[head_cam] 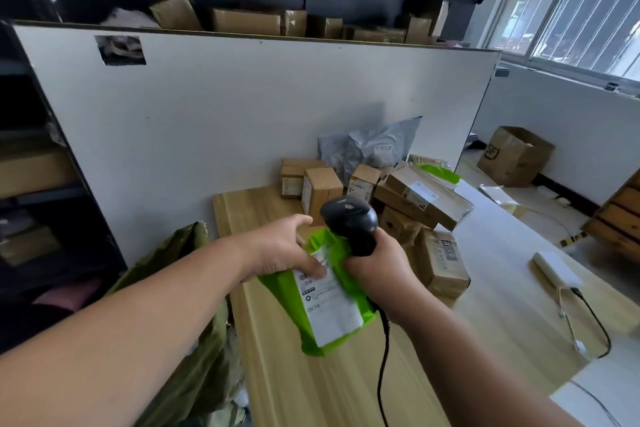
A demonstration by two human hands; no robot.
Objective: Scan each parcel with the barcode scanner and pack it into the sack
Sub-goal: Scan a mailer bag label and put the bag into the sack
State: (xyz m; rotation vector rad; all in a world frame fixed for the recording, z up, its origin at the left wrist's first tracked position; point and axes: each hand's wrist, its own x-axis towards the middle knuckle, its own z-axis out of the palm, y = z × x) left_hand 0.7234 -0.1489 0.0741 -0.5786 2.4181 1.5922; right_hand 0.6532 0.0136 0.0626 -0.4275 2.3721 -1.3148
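Clearly the job is mid-way, with one parcel in hand and plenty left. The left hand [284, 250] holds a green parcel [311, 333] just above the worktop [311, 392], its grip pinching the bag's upper end with the thumb lying across the white label [332, 305]. The right hand [377, 270] has its grip wrapped round the handle of the black scanner [349, 218], whose head sits right over the top of the parcel, so I judge this to be the scanning step for this item; no beam shows, and the label is blurred, so whether the code has read I cannot tell.

Not yet done: a pile of cardboard boxes [408, 198] and grey mailing bags [374, 146] waits at the far end of the worktop, against the white board. The olive sack [187, 305] stands open just beside the worktop's left edge. Something pale may lie inside it, but the view there is too dark to say how many parcels it holds.
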